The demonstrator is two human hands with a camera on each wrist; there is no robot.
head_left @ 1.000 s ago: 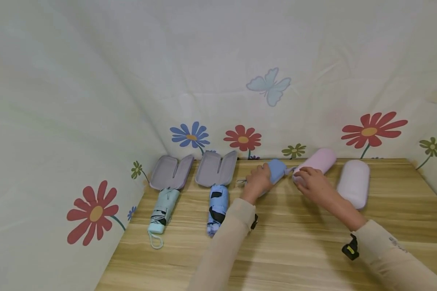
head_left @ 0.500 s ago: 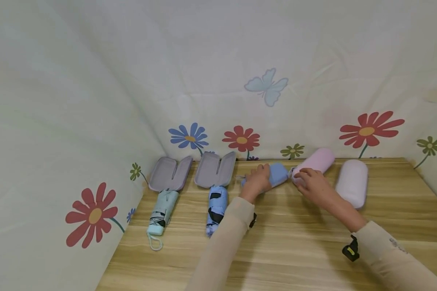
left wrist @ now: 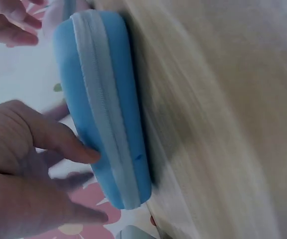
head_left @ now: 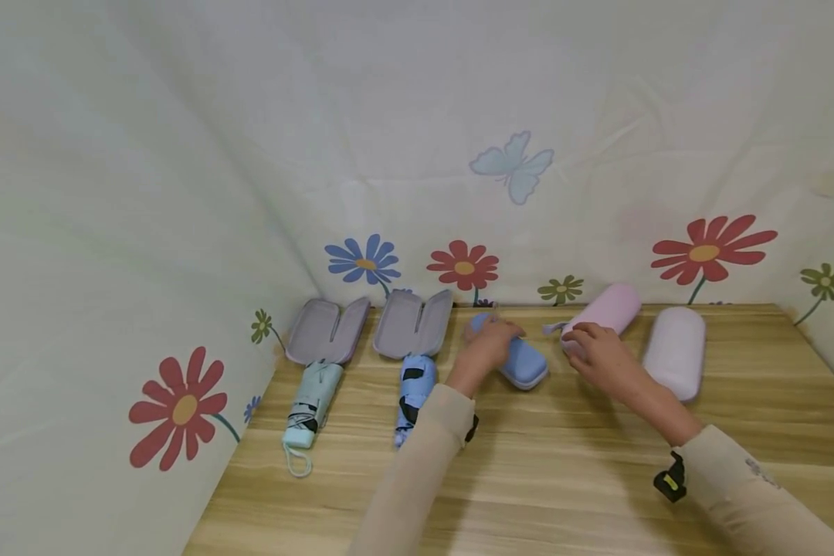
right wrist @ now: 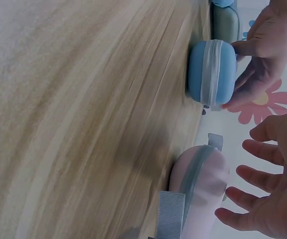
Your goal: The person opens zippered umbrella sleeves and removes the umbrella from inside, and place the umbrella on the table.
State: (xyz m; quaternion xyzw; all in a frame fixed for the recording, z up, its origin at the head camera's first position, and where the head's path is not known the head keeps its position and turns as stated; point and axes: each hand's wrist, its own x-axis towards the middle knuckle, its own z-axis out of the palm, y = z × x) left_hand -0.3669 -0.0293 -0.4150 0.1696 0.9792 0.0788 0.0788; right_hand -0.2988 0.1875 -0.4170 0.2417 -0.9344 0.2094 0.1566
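My left hand (head_left: pixel 485 351) grips a closed blue zip case (head_left: pixel 526 363) on the wooden table. In the left wrist view, the thumb presses against the side of the case (left wrist: pixel 103 109), beside its pale zip band. My right hand (head_left: pixel 608 359) hovers at the near end of a closed pink zip case (head_left: pixel 608 309). The right wrist view shows its fingers (right wrist: pixel 255 177) loosely bent and spread, holding nothing, apart from the pink case (right wrist: pixel 208 184). To the right lies a closed pale lilac case (head_left: pixel 676 351).
Two open grey-lined cases (head_left: pixel 313 332) lie at the back left. In front of them are a folded mint umbrella (head_left: pixel 313 405) with a wrist loop and a folded blue umbrella (head_left: pixel 415 394), partly behind my left sleeve. A flower-printed white curtain (head_left: pixel 403 193) borders the table.
The blue case has been turned by my left hand: its right end has swung towards me and its loop end now points to the back. The right hand has barely moved.
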